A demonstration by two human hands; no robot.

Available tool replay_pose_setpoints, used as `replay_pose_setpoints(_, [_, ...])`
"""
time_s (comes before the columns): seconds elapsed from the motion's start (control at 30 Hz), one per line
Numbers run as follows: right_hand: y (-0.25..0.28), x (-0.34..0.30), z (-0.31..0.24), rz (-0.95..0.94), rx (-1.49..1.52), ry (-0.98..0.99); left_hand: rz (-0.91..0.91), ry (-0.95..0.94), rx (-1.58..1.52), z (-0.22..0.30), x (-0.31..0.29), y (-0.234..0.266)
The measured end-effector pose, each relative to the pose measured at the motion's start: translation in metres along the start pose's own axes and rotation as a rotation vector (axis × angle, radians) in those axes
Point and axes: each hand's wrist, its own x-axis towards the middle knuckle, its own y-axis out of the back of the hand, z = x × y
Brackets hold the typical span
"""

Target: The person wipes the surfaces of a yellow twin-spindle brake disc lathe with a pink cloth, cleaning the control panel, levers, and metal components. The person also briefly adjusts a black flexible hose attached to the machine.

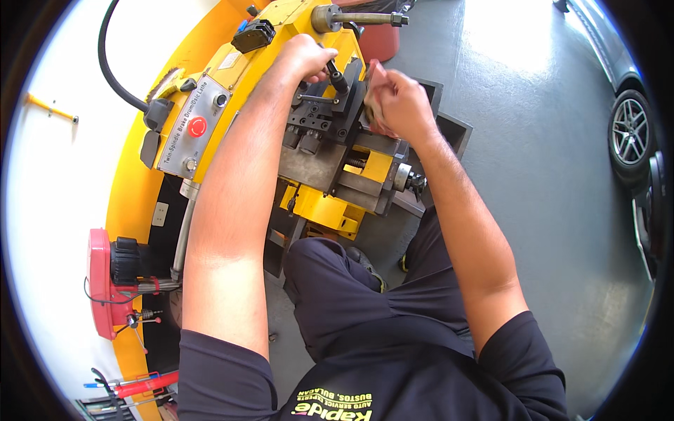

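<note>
A yellow brake lathe with a dark metal tool slide stands in front of me. My left hand reaches over it, fingers closed around a black lever on top of the tool holder. Right of the slide, my right hand is closed on a crumpled pinkish-red rag. Part of that rag hangs below the fingers beside the slide. Beyond both hands, the steel spindle shaft sticks out to the right.
A control panel with a red stop button is at the left. A red drill press stands at the lower left. Near the slide's right end is a handwheel. A red bin is behind the lathe. A parked car stands far right.
</note>
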Motion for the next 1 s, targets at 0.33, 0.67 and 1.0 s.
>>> replay_pose_setpoints(0.33, [-0.039, 0.025, -0.025, -0.101, -0.35, 0.266, 0.123, 0.082, -0.116, -0.015, 0.001, -0.01])
replay_pose_setpoints(0.67, [-0.039, -0.014, -0.001, 0.081, -0.326, 0.344, -0.011, -0.236, 0.026, 0.026, 0.007, -0.012])
replay_pose_setpoints(1.0, [-0.048, -0.046, -0.007, 0.098, -0.141, 0.413, -0.028, -0.406, 0.007, 0.027, -0.01, -0.014])
